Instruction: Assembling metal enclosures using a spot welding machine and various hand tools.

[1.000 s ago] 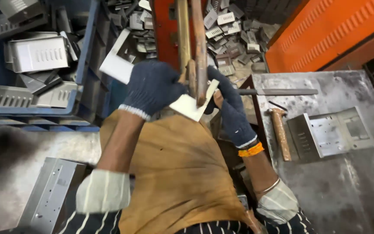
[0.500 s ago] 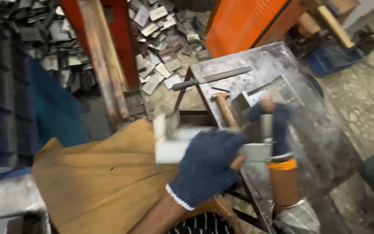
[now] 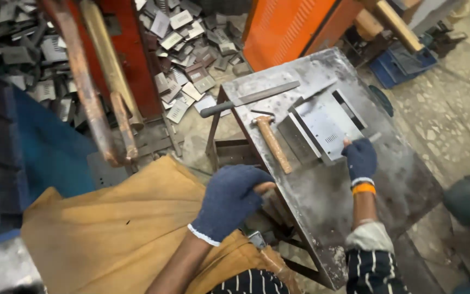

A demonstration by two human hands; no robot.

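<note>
Head view shows a grey steel worktop (image 3: pixel 349 207) filling the right of centre, with a folded perforated sheet-metal part (image 3: pixel 322 128) lying on its upper middle. Just left of that part lies a wooden-handled hammer (image 3: pixel 272 140). The gloved right hand (image 3: pixel 360 158) rests its fingers on the part's lower edge, while the gloved left hand (image 3: pixel 229 200) sits curled at the worktop's left edge, holding nothing I can make out.

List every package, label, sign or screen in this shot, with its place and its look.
None can be made out: no package, label, sign or screen.
Nearest in kind: blue crate, far right on the floor, open-topped, contents unclear.
Orange cabinet, behind the steel table, ribbed panel with no visible marking.
</note>
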